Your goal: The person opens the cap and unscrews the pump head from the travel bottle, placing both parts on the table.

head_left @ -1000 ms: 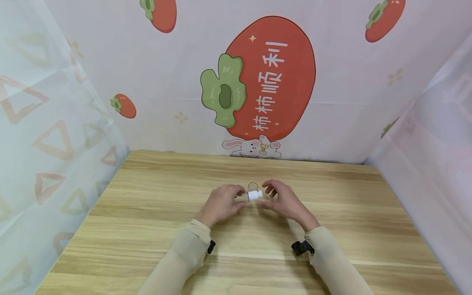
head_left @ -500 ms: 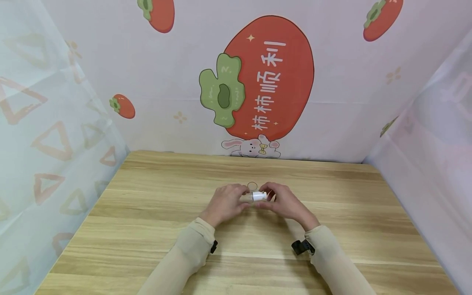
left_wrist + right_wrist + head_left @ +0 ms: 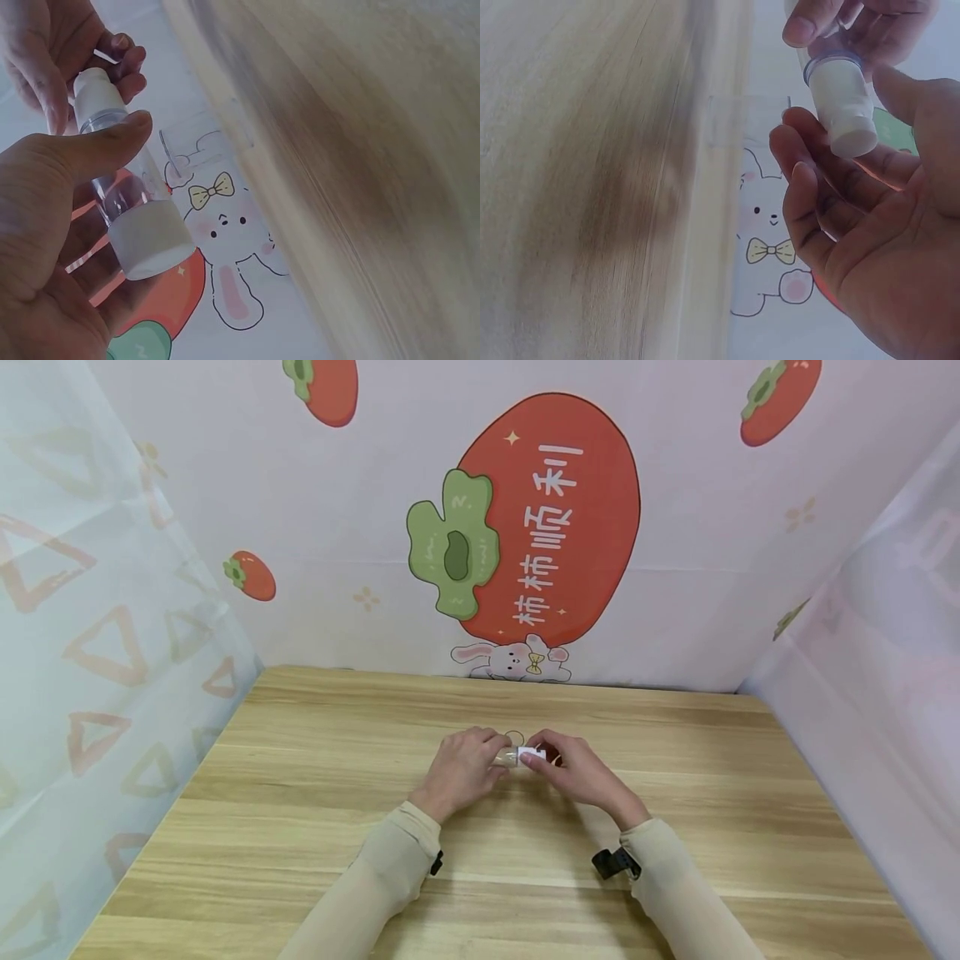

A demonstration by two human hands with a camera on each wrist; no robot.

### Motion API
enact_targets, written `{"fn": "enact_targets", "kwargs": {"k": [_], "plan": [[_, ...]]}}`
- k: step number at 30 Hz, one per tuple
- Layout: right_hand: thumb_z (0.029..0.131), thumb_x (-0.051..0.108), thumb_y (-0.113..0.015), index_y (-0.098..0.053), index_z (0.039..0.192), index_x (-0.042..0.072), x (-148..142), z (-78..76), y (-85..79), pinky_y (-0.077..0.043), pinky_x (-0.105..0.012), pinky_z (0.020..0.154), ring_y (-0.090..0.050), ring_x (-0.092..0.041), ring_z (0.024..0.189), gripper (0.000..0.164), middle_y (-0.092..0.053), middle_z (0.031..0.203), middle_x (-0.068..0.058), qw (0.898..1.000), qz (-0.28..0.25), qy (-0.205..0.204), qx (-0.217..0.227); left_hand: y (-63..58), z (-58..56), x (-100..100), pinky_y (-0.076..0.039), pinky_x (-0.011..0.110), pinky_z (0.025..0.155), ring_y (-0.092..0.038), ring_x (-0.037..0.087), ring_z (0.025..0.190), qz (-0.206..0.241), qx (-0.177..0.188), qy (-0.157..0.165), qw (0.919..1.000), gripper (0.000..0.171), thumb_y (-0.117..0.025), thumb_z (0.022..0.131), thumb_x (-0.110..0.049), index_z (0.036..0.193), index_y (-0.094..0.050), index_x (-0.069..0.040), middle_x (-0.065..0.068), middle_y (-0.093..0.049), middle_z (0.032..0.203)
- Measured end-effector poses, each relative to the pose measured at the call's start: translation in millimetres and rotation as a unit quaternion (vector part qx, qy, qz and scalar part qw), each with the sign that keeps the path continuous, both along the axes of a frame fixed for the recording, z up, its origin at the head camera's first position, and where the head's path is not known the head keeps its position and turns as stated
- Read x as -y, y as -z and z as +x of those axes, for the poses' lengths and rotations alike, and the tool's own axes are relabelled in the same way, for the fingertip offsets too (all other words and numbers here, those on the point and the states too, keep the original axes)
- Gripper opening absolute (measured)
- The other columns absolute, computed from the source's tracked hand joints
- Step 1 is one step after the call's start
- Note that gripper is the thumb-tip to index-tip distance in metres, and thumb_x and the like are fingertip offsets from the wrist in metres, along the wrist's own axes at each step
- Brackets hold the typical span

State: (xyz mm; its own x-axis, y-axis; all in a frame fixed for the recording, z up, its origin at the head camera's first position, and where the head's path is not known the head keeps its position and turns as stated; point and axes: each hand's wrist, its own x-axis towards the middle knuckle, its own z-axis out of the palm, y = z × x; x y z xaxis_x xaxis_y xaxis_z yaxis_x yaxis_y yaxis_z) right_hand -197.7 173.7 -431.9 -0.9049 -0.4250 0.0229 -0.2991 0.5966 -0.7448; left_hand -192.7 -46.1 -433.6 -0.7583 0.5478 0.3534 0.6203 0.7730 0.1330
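My left hand holds a small clear pump bottle lying sideways, its thumb across the body. The bottle has a white base band and a white pump top. My right hand is at that white end, its thumb over it in the head view and its fingers curved round behind. In the right wrist view, the right fingers curl below the pump top, with the thumb close beside it. A clear cap stands on the table just beyond the hands, partly hidden by them in the head view.
The wooden table reaches back to a printed cloth with persimmons and a rabbit. Pale cloths hang at the left and right sides. Black straps with cameras sit at the wrists.
The bottle has shifted slightly to the right, with more of its clear body showing. My right hand has closed in from beside the bottle, and its thumb has moved onto the white end.
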Motion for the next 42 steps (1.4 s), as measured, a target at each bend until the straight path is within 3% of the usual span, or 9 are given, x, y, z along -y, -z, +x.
{"fn": "enact_targets", "kwargs": {"k": [7, 21, 27, 33, 42], "plan": [[0.102, 0.029, -0.064, -0.065, 0.112, 0.014, 1.9, 1.5, -4.2, -0.050, -0.030, 0.062, -0.057, -0.019, 0.078, 0.018, -0.068, 0.093, -0.012, 1.000, -0.022, 0.003, 0.009, 0.4, -0.9, -0.4, -0.060, 0.038, 0.080, -0.070, 0.021, 0.100, 0.008, -0.026, 0.006, 0.9996, 0.036, -0.083, 0.087, -0.029, 0.118, -0.072, -0.014, 0.003, -0.073, 0.115], [0.101, 0.022, -0.066, -0.066, 0.108, 0.011, 4.1, 2.3, -2.2, -0.049, -0.026, 0.059, -0.059, -0.017, 0.074, 0.013, -0.070, 0.090, -0.013, 0.999, -0.035, 0.017, -0.009, -3.7, -0.1, -1.2, -0.060, 0.042, 0.075, -0.069, 0.024, 0.102, 0.026, 0.001, 0.015, 0.9995, 0.038, -0.081, 0.088, -0.029, 0.122, -0.072, -0.015, 0.004, -0.072, 0.118], [0.100, 0.022, -0.067, -0.068, 0.107, 0.009, 3.4, 2.0, -0.2, -0.048, -0.027, 0.058, -0.061, -0.022, 0.074, 0.015, -0.069, 0.088, -0.008, 0.999, -0.036, 0.017, -0.020, -4.9, -0.4, -1.5, -0.059, 0.044, 0.077, -0.069, 0.025, 0.106, 0.028, 0.018, 0.020, 0.9993, 0.038, -0.079, 0.089, -0.029, 0.124, -0.072, -0.015, 0.005, -0.072, 0.120], [0.093, 0.019, -0.076, -0.069, 0.106, 0.011, 2.2, 2.5, -0.1, -0.049, -0.027, 0.061, -0.056, -0.017, 0.075, 0.016, -0.065, 0.088, 0.002, 0.998, -0.024, 0.031, -0.050, -4.5, -0.4, -1.5, -0.059, 0.042, 0.074, -0.070, 0.025, 0.102, 0.025, 0.043, 0.023, 0.9985, 0.039, -0.079, 0.090, -0.029, 0.125, -0.071, -0.012, 0.005, -0.073, 0.116], [0.090, 0.012, -0.078, -0.065, 0.110, 0.010, 1.4, 3.3, 0.2, -0.055, -0.028, 0.070, -0.060, -0.015, 0.080, 0.024, -0.066, 0.097, -0.001, 0.997, -0.044, 0.005, -0.071, -2.0, -0.1, -0.5, -0.058, 0.044, 0.084, -0.068, 0.025, 0.107, 0.056, 0.095, 0.020, 0.9937, 0.040, -0.077, 0.092, -0.027, 0.127, -0.070, -0.009, 0.007, -0.072, 0.119]]}}
